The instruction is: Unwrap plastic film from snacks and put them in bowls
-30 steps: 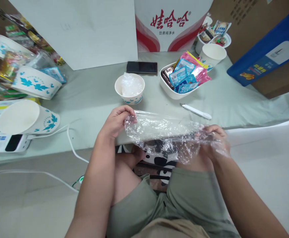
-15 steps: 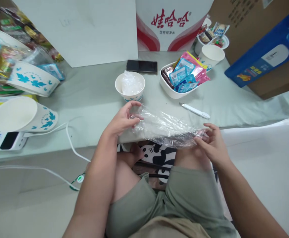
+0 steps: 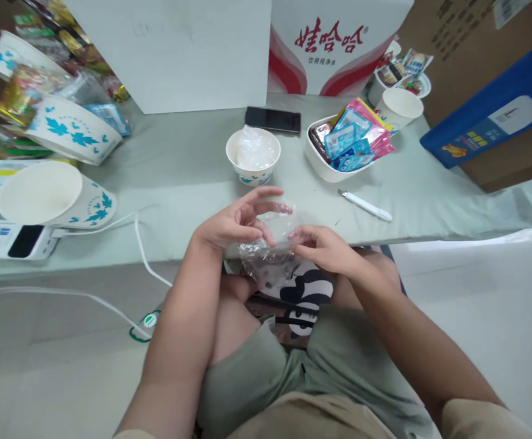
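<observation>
A crumpled sheet of clear plastic film (image 3: 266, 259) is bunched between my hands at the table's front edge, its lower part hanging over my lap. My left hand (image 3: 236, 222) has its thumb and lower fingers closed on the film, the upper fingers stretched out. From the other side, my right hand (image 3: 323, 247) pinches the film between thumb and fingertips. Just beyond my left hand stands a paper bowl (image 3: 255, 177) with blue leaf prints, holding a crumpled clear plastic wad (image 3: 251, 149).
A white utility knife (image 3: 366, 205) lies to the right, near a white tub (image 3: 327, 171) of snack packets. Behind the bowl is a phone (image 3: 272, 119). Paper cups (image 3: 41, 195) and a power bank (image 3: 28, 241) with a white cable (image 3: 142, 244) occupy the left.
My right hand has moved left towards my left hand. The film, stretched wide between them before, is now gathered into a smaller bunch. The camera view has shifted slightly.
</observation>
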Demonstrator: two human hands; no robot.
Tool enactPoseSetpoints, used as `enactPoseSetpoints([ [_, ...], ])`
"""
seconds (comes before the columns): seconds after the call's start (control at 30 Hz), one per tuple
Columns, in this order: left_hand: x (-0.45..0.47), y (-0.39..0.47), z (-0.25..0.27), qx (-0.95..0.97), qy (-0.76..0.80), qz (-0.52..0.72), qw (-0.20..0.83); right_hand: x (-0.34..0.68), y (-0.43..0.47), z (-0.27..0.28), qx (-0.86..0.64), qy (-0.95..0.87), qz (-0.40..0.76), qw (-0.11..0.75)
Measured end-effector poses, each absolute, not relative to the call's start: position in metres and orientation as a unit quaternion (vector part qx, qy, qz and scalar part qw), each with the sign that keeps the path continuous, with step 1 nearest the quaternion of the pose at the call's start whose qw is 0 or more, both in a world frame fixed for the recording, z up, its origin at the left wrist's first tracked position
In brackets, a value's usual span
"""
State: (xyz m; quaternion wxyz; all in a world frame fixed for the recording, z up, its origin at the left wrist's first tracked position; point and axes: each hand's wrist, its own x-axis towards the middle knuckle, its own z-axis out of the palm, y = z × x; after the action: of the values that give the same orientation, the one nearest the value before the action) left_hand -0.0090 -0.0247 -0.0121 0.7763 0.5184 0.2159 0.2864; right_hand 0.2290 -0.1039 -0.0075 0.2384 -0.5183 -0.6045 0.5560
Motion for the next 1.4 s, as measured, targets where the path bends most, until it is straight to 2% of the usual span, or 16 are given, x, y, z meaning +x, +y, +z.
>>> enactPoseSetpoints([
  [0.07, -0.011, -0.023, -0.016, 0.471, 0.258, 0.340, 0.772, 0.220, -0.107, -0.007, -0.541, -0.574, 0.566, 0.238],
  [0.13, -0.009, -0.023, -0.020, 0.427, 0.279, 0.375, 0.774, 0.218, -0.112, -0.004, -0.577, -0.530, 0.543, 0.301],
  [0.23, 0.004, -0.026, -0.021, 0.432, 0.251, 0.326, 0.803, 0.222, -0.119, 0.004, -0.623, -0.468, 0.497, 0.383],
  [0.4, 0.031, -0.036, -0.011, 0.544, 0.273, 0.191, 0.770, 0.230, -0.122, 0.009, -0.639, -0.458, 0.464, 0.408],
  [0.53, 0.036, -0.037, -0.008, 0.555, 0.305, 0.217, 0.743, 0.238, -0.128, 0.005, -0.615, -0.470, 0.452, 0.444],
  [0.7, 0.028, -0.035, -0.012, 0.499, 0.275, 0.250, 0.783, 0.252, -0.136, 0.000, -0.549, -0.539, 0.391, 0.505],
  [0.8, 0.024, -0.031, -0.014, 0.496, 0.233, 0.248, 0.799, 0.265, -0.144, 0.003, -0.487, -0.631, 0.357, 0.487],
  [0.9, 0.024, -0.027, -0.016, 0.506, 0.230, 0.228, 0.799, 0.274, -0.154, 0.009, -0.489, -0.703, 0.307, 0.415],
  [0.97, 0.026, -0.027, -0.017, 0.535, 0.257, 0.227, 0.773, 0.276, -0.157, 0.010, -0.512, -0.717, 0.281, 0.379],
  [1.03, 0.030, -0.029, -0.017, 0.569, 0.290, 0.241, 0.730, 0.273, -0.153, 0.008, -0.544, -0.695, 0.274, 0.382],
  [1.17, 0.032, -0.033, -0.015, 0.546, 0.283, 0.293, 0.732, 0.261, -0.133, -0.004, -0.610, -0.547, 0.342, 0.460],
  [1.3, 0.026, -0.032, -0.014, 0.465, 0.258, 0.366, 0.764, 0.247, -0.120, -0.013, -0.607, -0.489, 0.490, 0.391],
  [1.4, 0.024, -0.030, -0.014, 0.437, 0.266, 0.331, 0.793, 0.239, -0.119, -0.011, -0.603, -0.444, 0.485, 0.451],
])
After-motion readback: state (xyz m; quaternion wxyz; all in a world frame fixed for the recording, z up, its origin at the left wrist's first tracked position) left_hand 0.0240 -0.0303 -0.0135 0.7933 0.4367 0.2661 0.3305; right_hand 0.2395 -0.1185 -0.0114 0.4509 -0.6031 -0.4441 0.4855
